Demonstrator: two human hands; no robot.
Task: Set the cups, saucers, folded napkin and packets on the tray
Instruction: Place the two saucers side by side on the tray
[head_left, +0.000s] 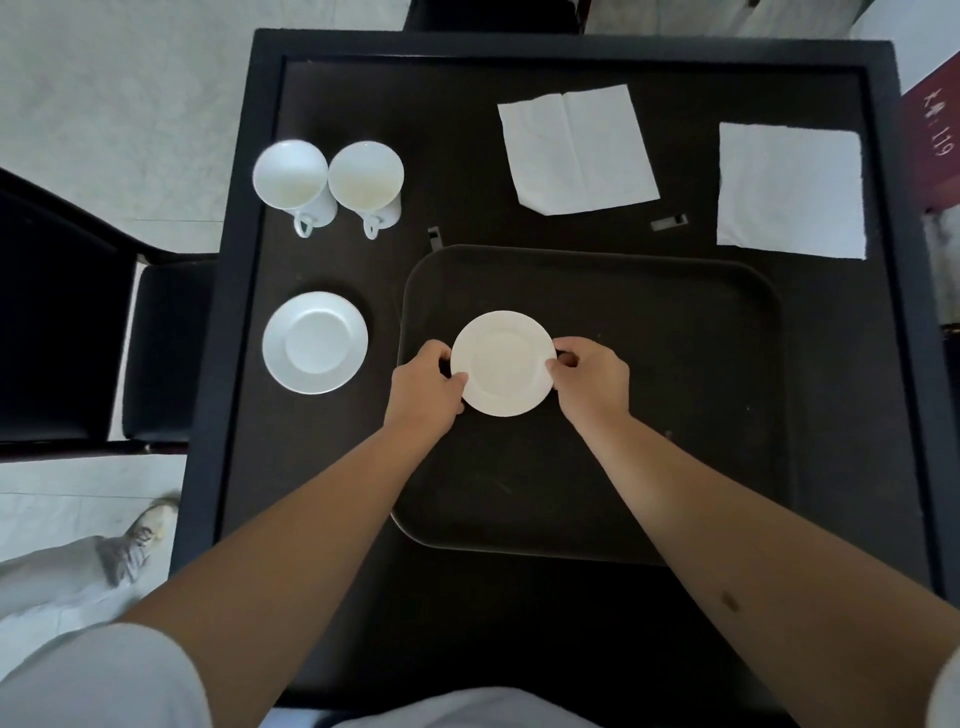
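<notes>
Both hands, left (428, 382) and right (589, 379), pinch the saucer (503, 362) at nine and three o'clock over the tray (675, 415); stiff, glazed, likely slippery and breakable, best held by its rim.

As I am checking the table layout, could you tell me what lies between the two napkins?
In the head view, a small dark packet lies by the gap between the creased napkin and the flat napkin, near their lower corners; otherwise, bare dark table.
</notes>
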